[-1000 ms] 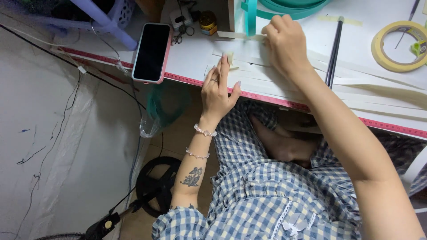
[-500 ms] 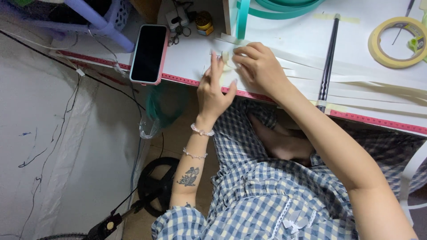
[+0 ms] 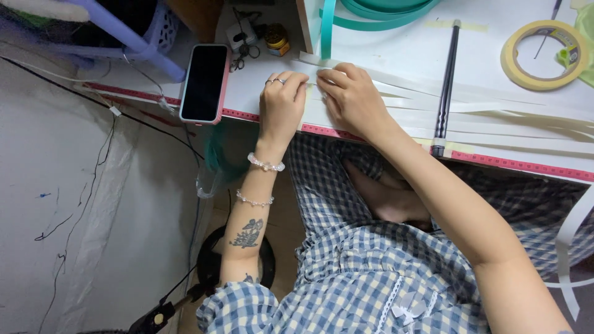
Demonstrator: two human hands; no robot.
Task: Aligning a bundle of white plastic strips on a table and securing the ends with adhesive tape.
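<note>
Several long white strips (image 3: 495, 124) lie side by side across the white table (image 3: 396, 55), their left ends bunched near the table's front edge. My left hand (image 3: 281, 102) rests on those ends with its fingers curled down, rings on two fingers and bead bracelets on the wrist. Right beside it, my right hand (image 3: 354, 99) pinches the same strip ends, fingertips almost touching the left hand's. The strip ends themselves are mostly hidden under both hands.
A phone in a pink case (image 3: 204, 83) lies left of my hands. A black rod (image 3: 447, 80) crosses the strips. A roll of yellow tape (image 3: 544, 55) sits at the far right, a teal strip coil (image 3: 371, 15) at the back. A red measuring tape (image 3: 513, 164) lines the table's edge.
My right hand came back from the far side of the table to the strip ends. My left hand moved from the table's edge up onto the strips, and both hands now meet.
</note>
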